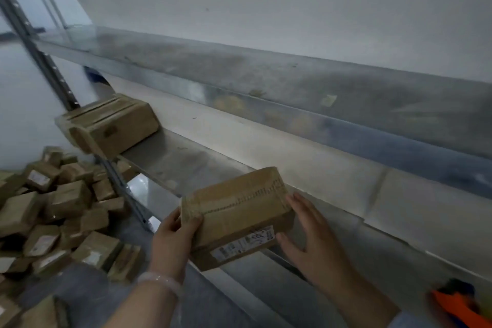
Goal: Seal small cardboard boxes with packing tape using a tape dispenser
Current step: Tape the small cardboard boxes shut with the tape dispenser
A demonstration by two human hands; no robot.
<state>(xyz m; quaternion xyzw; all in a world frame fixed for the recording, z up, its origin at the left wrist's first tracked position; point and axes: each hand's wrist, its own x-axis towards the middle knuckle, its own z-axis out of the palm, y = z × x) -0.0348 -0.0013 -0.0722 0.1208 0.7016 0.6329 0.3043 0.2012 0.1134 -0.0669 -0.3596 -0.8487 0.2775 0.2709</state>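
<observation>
A small taped cardboard box [237, 216] with a white label on its near side is held over the front edge of a metal shelf [186, 162]. My left hand [173, 242] grips its left end, thumb over the top. At the box's right end is my right hand [314, 245], fingers spread and relaxed, fingertips near or touching the side. An orange and dark tape dispenser [458, 303] lies blurred at the bottom right corner.
Another taped box [109, 125] sits at the shelf's far left end by the upright post [40, 53]. A pile of several small labelled boxes [53, 216] covers the floor at left. An upper shelf [292, 88] runs overhead along the white wall.
</observation>
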